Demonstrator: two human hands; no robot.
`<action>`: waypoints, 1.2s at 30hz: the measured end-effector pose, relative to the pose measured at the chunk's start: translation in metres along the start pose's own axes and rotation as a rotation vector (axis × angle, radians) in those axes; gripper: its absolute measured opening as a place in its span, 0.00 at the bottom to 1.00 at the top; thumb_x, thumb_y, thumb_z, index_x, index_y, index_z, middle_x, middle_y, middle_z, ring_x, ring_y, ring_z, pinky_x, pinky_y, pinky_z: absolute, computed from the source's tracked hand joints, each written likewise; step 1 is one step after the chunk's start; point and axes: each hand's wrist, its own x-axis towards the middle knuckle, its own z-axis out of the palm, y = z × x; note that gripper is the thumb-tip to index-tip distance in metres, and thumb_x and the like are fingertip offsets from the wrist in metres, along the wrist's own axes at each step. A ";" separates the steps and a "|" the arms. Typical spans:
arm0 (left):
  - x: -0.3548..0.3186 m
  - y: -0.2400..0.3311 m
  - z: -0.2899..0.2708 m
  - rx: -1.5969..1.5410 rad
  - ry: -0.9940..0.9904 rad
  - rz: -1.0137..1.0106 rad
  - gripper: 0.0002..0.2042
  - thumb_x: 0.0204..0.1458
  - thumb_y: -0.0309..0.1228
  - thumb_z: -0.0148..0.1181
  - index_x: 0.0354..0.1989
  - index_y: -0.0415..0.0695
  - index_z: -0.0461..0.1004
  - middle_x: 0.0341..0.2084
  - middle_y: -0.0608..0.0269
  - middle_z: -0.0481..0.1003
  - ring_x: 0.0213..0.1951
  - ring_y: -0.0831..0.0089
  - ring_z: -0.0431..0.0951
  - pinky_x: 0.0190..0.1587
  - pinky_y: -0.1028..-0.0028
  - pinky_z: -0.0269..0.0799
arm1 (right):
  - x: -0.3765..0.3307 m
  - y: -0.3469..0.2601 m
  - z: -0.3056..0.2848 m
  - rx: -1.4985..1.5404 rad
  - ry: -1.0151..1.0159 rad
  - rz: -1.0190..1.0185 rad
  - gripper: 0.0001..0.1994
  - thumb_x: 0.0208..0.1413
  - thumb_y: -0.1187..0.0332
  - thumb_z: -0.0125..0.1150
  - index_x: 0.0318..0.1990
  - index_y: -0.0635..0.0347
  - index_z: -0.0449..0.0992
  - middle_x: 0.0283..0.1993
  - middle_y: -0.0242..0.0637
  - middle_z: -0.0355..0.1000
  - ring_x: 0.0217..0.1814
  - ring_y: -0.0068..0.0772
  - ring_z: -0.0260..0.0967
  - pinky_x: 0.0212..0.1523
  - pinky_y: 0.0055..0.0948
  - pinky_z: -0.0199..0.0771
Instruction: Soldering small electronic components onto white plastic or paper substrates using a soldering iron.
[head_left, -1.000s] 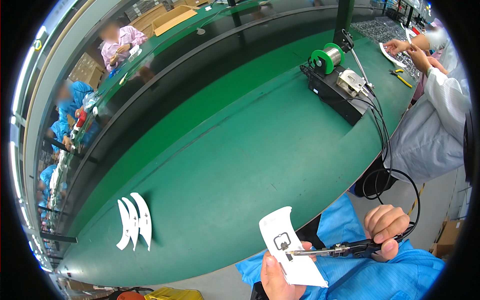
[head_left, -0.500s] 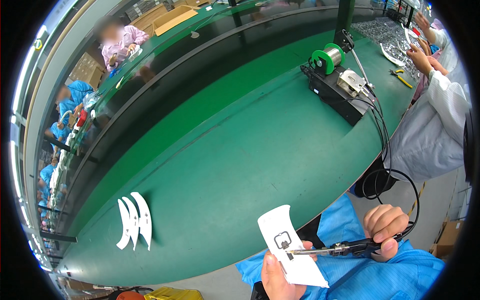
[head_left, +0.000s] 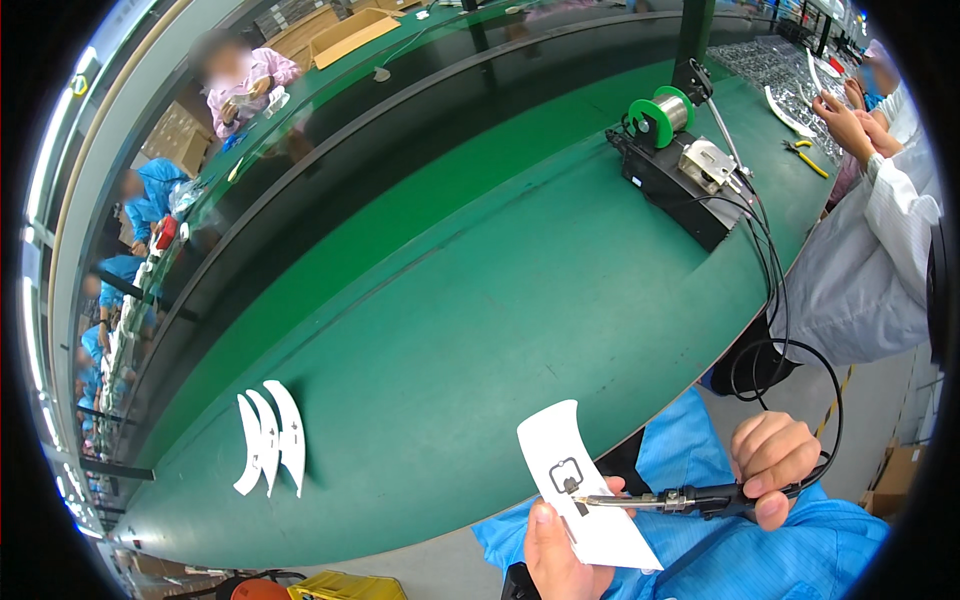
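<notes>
My left hand (head_left: 557,562) is closed on the lower edge of a white curved plastic panel (head_left: 552,432), which is held over my lap near the table's front edge. A dark square outline and small dark parts (head_left: 570,485) are on the panel's face. In my right hand (head_left: 775,462), the fingers wrap the black handle of a soldering iron (head_left: 690,499). Its metal tip points left and rests at or just above the small dark parts; exact contact cannot be made out. A black cable loops from the handle toward the station on the table.
Three white curved panels (head_left: 270,440) stand at the table's left. A black solder feeder (head_left: 690,195) with a green-rimmed wire spool (head_left: 662,116) sits at the back right, near yellow-handled pliers (head_left: 806,160). A co-worker in white (head_left: 850,270) is at the right; others work across the line.
The panel and the iron's tip have shifted only slightly. At the right, one raised hand near the co-worker has left its place. Across the line, the person in pink has moved their hands.
</notes>
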 end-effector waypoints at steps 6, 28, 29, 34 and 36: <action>0.001 0.000 0.000 0.014 -0.026 0.001 0.25 0.64 0.47 0.30 0.51 0.36 0.64 0.40 0.48 0.74 0.35 0.64 0.76 0.39 0.67 0.74 | 0.004 -0.005 -0.004 -0.075 -0.127 -0.081 0.09 0.46 0.70 0.64 0.22 0.68 0.72 0.10 0.32 0.62 0.07 0.20 0.53 0.09 0.19 0.48; 0.001 0.001 0.001 0.090 0.038 0.055 0.26 0.64 0.46 0.29 0.50 0.35 0.64 0.39 0.48 0.74 0.33 0.65 0.76 0.37 0.69 0.74 | -0.001 -0.002 -0.003 -0.045 -0.081 -0.073 0.09 0.46 0.71 0.64 0.24 0.69 0.73 0.11 0.33 0.63 0.07 0.20 0.52 0.09 0.20 0.44; 0.000 0.001 0.001 0.102 0.030 0.061 0.26 0.64 0.46 0.30 0.50 0.35 0.64 0.39 0.48 0.74 0.33 0.65 0.76 0.37 0.69 0.74 | 0.000 -0.003 -0.003 -0.043 -0.081 -0.075 0.09 0.46 0.71 0.64 0.24 0.69 0.73 0.11 0.33 0.63 0.07 0.20 0.52 0.09 0.20 0.44; -0.001 0.003 0.003 0.104 0.047 0.061 0.26 0.64 0.47 0.30 0.50 0.35 0.64 0.39 0.48 0.74 0.33 0.65 0.76 0.36 0.69 0.73 | 0.000 -0.002 -0.003 -0.048 -0.086 -0.080 0.09 0.47 0.71 0.64 0.24 0.69 0.73 0.11 0.32 0.62 0.07 0.20 0.52 0.09 0.19 0.44; 0.000 0.003 0.003 0.112 0.051 0.061 0.26 0.64 0.47 0.29 0.50 0.35 0.64 0.39 0.48 0.74 0.33 0.65 0.76 0.36 0.69 0.73 | -0.001 -0.002 -0.003 -0.045 -0.086 -0.078 0.09 0.47 0.71 0.64 0.24 0.69 0.73 0.11 0.32 0.62 0.07 0.20 0.52 0.09 0.19 0.44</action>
